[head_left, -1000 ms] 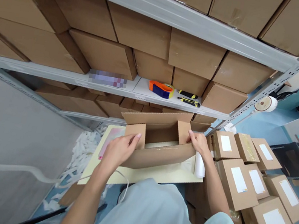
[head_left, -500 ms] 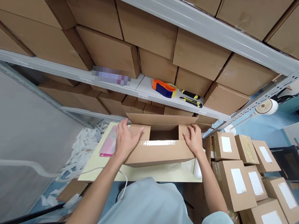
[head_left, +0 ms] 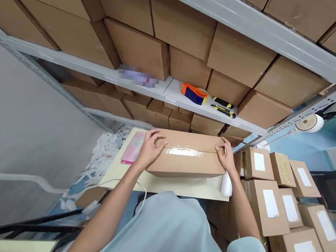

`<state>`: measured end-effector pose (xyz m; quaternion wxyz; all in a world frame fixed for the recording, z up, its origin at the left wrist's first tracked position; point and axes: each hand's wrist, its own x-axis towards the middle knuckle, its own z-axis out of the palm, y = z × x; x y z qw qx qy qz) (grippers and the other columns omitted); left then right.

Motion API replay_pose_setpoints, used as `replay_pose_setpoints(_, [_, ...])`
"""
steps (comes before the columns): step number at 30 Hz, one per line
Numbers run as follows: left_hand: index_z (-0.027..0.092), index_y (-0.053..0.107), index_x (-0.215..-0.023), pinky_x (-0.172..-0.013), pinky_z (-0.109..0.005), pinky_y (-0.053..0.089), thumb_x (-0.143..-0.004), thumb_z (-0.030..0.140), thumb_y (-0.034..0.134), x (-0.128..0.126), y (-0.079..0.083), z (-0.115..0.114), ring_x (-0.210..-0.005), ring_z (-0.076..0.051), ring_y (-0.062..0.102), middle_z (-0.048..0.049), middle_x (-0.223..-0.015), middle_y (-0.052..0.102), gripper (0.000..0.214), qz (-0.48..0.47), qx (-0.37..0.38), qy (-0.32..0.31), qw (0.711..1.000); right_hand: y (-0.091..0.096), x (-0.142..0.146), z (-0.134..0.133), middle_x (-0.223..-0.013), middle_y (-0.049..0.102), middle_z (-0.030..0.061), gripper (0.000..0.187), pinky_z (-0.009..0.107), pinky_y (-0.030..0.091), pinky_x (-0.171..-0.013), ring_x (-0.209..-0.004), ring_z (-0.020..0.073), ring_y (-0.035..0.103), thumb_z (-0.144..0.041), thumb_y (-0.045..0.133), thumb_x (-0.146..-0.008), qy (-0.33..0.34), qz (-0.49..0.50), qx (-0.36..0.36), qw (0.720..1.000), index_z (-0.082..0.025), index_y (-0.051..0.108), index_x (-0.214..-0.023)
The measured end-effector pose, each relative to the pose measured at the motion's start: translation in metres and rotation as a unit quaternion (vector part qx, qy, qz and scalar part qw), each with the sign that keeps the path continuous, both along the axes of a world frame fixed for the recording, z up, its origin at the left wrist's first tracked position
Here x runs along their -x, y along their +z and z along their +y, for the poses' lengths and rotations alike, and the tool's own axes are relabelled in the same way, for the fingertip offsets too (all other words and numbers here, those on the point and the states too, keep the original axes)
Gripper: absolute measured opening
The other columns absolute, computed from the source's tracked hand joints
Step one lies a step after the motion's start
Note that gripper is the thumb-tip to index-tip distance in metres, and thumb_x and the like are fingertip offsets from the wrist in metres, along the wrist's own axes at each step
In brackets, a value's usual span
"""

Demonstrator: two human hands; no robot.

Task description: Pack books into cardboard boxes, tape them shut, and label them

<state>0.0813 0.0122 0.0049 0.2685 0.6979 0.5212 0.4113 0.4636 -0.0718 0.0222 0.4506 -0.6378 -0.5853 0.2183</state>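
Note:
A brown cardboard box point(head_left: 187, 166) rests on the pale yellow tabletop point(head_left: 158, 184) in front of me, its long top flaps folded down. A shiny strip of clear tape point(head_left: 184, 152) lies along the seam between them. At the box's left end, my left hand point(head_left: 151, 147) grips the top edge, fingers at the far side and thumb on the top. My right hand point(head_left: 226, 156) holds the right end in the same way, with bent fingers. Left of the box lies a pink folder-like item point(head_left: 133, 148), and a white roll point(head_left: 227, 185) is by the right end.
Shelves point(head_left: 148, 88) of cardboard boxes rise ahead, carrying an orange and blue tape dispenser point(head_left: 194, 94) and two yellow-black utility knives point(head_left: 223, 111). Labelled cartons point(head_left: 270, 205) are stacked at right. White paper strips point(head_left: 100, 153) pile at left, near a white cable point(head_left: 39, 182).
The raised far flap has come down, and the box top is now covered. Both hands have moved with it to the ends of the top. The view has shifted slightly.

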Motion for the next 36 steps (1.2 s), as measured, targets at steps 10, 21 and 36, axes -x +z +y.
replay_pose_setpoints(10, [0.023, 0.070, -0.138, -0.140, -0.057, 0.026, -0.091, 0.080, 0.075, 0.016, -0.016, 0.001, -0.174, -0.036, 0.024, -0.0173, -0.188, 0.024, 0.075, -0.013, 0.087, -0.077, 0.993, -0.003, 0.003, -0.006, -0.130, 0.066, 0.0073, 0.054, 0.034, 0.057, -0.095, -0.113, 0.0242, 0.064, -0.071, 0.075, -0.088, 0.033, 0.139, 0.115, 0.983, -0.028, 0.050, -0.111])
replay_pose_setpoints(21, [0.023, 0.053, -0.167, -0.141, -0.053, 0.024, -0.090, 0.078, 0.075, 0.029, -0.011, 0.009, -0.175, -0.035, 0.022, -0.0159, -0.189, 0.020, 0.097, -0.017, 0.143, -0.103, 0.984, -0.013, 0.030, -0.039, -0.129, 0.066, 0.0095, 0.045, 0.041, 0.051, -0.112, -0.124, 0.0277, 0.062, -0.065, 0.070, -0.094, -0.022, 0.130, 0.082, 0.988, -0.027, 0.053, -0.111])
replay_pose_setpoints(36, [0.022, 0.046, -0.174, -0.140, -0.048, 0.026, -0.096, 0.076, 0.067, 0.026, -0.016, 0.016, -0.175, -0.032, 0.020, -0.0154, -0.189, 0.022, 0.097, 0.013, 0.133, -0.118, 0.984, -0.024, 0.030, -0.039, -0.158, 0.061, 0.0164, 0.047, 0.051, 0.033, -0.135, -0.160, 0.0318, 0.047, -0.069, 0.066, -0.097, -0.043, 0.086, 0.061, 0.994, -0.027, 0.058, -0.114])
